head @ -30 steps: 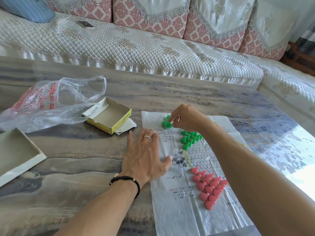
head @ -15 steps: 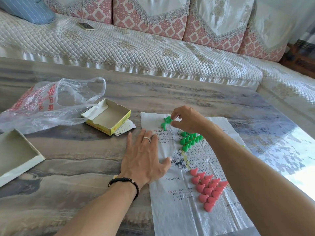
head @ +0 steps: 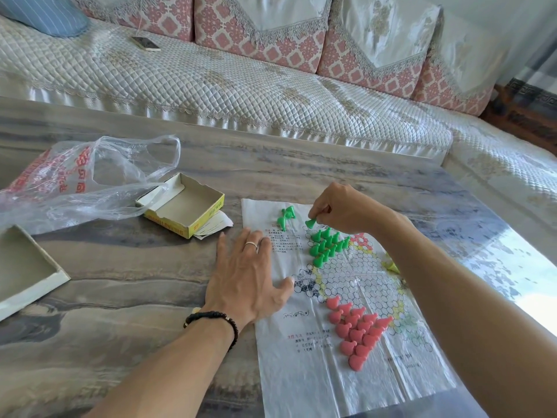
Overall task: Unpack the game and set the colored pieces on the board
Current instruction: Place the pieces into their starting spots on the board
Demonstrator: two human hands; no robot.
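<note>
A thin printed paper game board (head: 304, 366) lies flat on the table. Several green pieces (head: 327, 244) stand grouped on its far corner of circles, and several pink pieces (head: 355, 330) fill the near corner. My right hand (head: 343, 208) pinches one green piece (head: 310, 223) just above the green group. A few loose green pieces (head: 286, 217) lie on the board's far left margin. My left hand (head: 247, 279) lies flat with spread fingers, pressing the board's left edge. A yellow piece (head: 391, 267) peeks out beside my right forearm.
An open yellow game box (head: 208, 217) with folded paper under it sits left of the board. A clear plastic bag (head: 84, 185) lies further left, a white box lid (head: 45, 285) at the left edge. A sofa with a phone (head: 146, 43) runs behind the table.
My right hand has lifted one green piece from the loose pile and carried it right, toward the green group. My left hand has stayed in place.
</note>
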